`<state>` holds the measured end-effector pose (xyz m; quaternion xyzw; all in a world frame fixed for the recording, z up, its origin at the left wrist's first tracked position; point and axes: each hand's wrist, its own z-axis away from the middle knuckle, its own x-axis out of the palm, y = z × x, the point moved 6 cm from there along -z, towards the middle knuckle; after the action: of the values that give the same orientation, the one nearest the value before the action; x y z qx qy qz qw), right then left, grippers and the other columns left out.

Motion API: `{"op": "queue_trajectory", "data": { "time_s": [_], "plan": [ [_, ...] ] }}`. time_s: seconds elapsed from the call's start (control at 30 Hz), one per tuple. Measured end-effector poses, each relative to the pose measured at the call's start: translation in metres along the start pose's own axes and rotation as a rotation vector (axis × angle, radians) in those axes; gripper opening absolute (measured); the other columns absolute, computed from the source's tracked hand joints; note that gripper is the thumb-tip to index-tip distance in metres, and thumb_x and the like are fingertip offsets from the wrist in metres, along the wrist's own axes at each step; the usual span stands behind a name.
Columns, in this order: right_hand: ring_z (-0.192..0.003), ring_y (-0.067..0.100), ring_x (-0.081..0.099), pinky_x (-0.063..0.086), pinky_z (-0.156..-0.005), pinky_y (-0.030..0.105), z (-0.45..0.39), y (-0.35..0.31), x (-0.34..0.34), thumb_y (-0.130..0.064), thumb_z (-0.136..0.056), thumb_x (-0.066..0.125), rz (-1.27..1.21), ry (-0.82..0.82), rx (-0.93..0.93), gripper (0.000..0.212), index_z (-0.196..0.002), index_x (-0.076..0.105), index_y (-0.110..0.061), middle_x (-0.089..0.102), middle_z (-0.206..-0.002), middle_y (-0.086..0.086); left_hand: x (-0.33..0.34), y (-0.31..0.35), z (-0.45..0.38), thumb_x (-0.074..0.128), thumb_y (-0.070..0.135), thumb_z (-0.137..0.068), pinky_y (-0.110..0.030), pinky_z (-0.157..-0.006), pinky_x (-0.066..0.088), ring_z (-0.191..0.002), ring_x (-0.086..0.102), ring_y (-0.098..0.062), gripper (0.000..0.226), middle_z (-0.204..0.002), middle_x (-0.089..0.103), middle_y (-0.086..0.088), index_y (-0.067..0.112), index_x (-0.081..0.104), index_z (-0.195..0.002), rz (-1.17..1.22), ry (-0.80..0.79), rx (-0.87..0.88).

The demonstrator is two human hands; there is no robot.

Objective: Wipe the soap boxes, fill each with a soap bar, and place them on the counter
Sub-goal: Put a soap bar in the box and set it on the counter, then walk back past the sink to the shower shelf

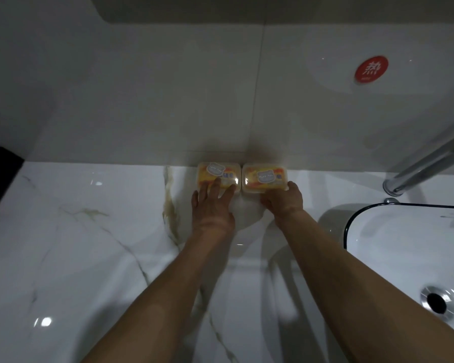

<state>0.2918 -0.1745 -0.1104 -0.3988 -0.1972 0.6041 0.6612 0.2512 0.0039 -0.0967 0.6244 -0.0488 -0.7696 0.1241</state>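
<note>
We see two clear soap boxes side by side on the marble counter (89, 231) against the wall. Our left hand (211, 205) rests fingers spread on the left soap box (218, 174); our right hand (283, 199) grips the right soap box (265, 176) at its near edge.

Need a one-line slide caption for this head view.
Left hand and right hand set two filled soap boxes side by side against the wall on the marble counter.

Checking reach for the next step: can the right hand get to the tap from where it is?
Probably yes. The right hand rests on the right soap box, and the counter between it and the tap looks bare.
</note>
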Motion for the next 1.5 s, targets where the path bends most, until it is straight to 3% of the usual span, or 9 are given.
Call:
{"op": "queue_trajectory", "data": {
  "time_s": [0.13, 0.3, 0.4, 0.5, 0.63, 0.83, 1.07, 1.5],
  "plan": [
    [-0.102, 0.04, 0.065, 0.056, -0.09, 0.056, 0.002, 0.003, 0.001, -0.004, -0.07, 0.064, 0.015, 0.015, 0.009, 0.049, -0.117, 0.054, -0.009, 0.065, -0.104, 0.019, 0.001, -0.001, 0.0, 0.06, 0.033, -0.085, -0.049, -0.121, 0.009, -0.152, 0.004, -0.025, 0.075, -0.164, 0.012, 0.004, 0.044, 0.025, -0.151, -0.003, 0.002, -0.003],
    [-0.097, 0.038, 0.067, 0.058, -0.087, 0.051, 0.016, -0.008, -0.005, -0.014, -0.082, 0.065, 0.137, 0.054, -0.053, 0.041, -0.118, 0.047, -0.018, 0.063, -0.103, 0.016, -0.005, 0.0, -0.004, 0.061, 0.036, -0.084, -0.052, -0.121, 0.003, -0.151, 0.002, -0.025, 0.075, -0.163, 0.012, 0.002, 0.042, 0.028, -0.15, -0.019, -0.068, -0.029],
    [-0.092, 0.03, 0.068, 0.057, -0.083, 0.038, 0.034, -0.019, -0.014, -0.017, -0.086, 0.065, 0.3, 0.064, -0.184, 0.048, -0.129, 0.044, -0.026, 0.065, -0.101, 0.007, -0.017, 0.003, -0.001, 0.06, 0.039, -0.085, -0.051, -0.121, 0.001, -0.152, 0.001, -0.025, 0.072, -0.163, 0.013, 0.002, 0.041, 0.029, -0.15, -0.012, -0.069, -0.025],
    [-0.101, 0.024, 0.063, 0.044, -0.081, 0.025, 0.056, -0.032, -0.024, -0.014, -0.089, 0.067, 0.431, 0.059, -0.363, 0.066, -0.148, 0.039, -0.024, 0.063, -0.108, 0.002, -0.037, 0.008, 0.007, 0.059, 0.043, -0.088, -0.049, -0.121, 0.003, -0.152, 0.004, -0.024, 0.069, -0.163, 0.016, 0.003, 0.038, 0.031, -0.15, -0.01, 0.015, 0.001],
    [-0.114, 0.032, 0.06, 0.047, -0.091, 0.035, 0.091, -0.052, -0.034, -0.016, -0.089, 0.065, 0.583, 0.057, -0.474, 0.063, -0.148, 0.042, -0.019, 0.06, -0.128, 0.016, -0.072, 0.02, 0.024, 0.058, 0.039, -0.088, -0.047, -0.12, 0.011, -0.15, 0.013, -0.025, 0.061, -0.159, 0.029, 0.002, 0.035, 0.041, -0.146, 0.019, 0.152, 0.022],
    [-0.126, 0.031, 0.05, 0.042, -0.096, 0.037, 0.155, -0.08, -0.065, -0.028, -0.093, 0.064, 0.692, 0.128, -0.601, 0.057, -0.146, 0.045, -0.019, 0.053, -0.137, 0.014, -0.132, 0.05, 0.067, 0.054, 0.039, -0.089, -0.046, -0.117, 0.018, -0.146, 0.024, -0.027, 0.055, -0.15, 0.042, -0.002, 0.031, 0.047, -0.143, 0.07, 0.352, 0.087],
    [-0.138, 0.03, 0.039, 0.038, -0.106, 0.039, 0.24, -0.094, -0.127, -0.033, -0.095, 0.063, 0.706, 0.327, -0.711, 0.062, -0.15, 0.04, -0.02, 0.043, -0.15, 0.012, -0.182, 0.097, 0.119, 0.053, 0.045, -0.093, -0.051, -0.119, 0.013, -0.149, 0.015, -0.03, 0.059, -0.157, 0.033, -0.007, 0.028, 0.04, -0.148, 0.135, 0.423, 0.239],
    [-0.147, 0.022, 0.028, 0.029, -0.117, 0.04, 0.349, -0.048, -0.258, -0.042, -0.096, 0.058, 0.496, 0.641, -0.661, 0.061, -0.151, 0.039, -0.024, 0.039, -0.156, 0.007, -0.194, 0.214, 0.227, 0.05, 0.048, -0.095, -0.051, -0.12, 0.007, -0.152, 0.005, -0.025, 0.058, -0.161, 0.026, -0.001, 0.034, 0.036, -0.15, 0.283, 0.411, 0.492]
  ]
}}
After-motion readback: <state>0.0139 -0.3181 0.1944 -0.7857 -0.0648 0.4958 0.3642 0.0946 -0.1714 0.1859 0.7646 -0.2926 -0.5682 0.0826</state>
